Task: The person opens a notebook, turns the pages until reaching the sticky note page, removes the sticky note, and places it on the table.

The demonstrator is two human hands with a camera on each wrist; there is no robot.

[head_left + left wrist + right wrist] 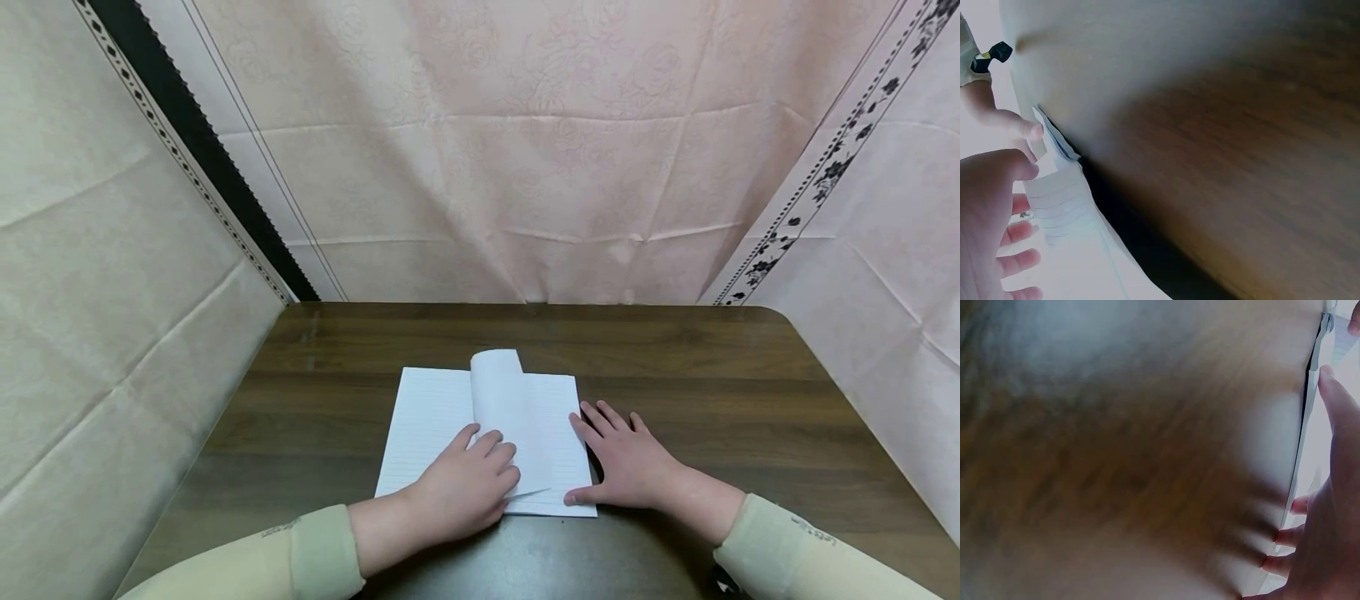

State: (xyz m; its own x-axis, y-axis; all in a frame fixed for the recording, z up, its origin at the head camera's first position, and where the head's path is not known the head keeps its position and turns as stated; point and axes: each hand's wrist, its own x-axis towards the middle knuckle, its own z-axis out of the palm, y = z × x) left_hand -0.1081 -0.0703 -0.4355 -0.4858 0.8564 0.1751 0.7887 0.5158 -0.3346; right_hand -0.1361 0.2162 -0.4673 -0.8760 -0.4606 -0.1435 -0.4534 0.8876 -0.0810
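Wooden table [690, 367], left hand [467, 492] on curled page [498, 400], right hand [630, 462] touching notebook [433, 408]

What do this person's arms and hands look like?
The left sleeve and right sleeve are pale cream with wide, light green cuffs and small dark markings, unreadable here. The left hand and right hand wear no gloves. A black object shows by the right cuff.
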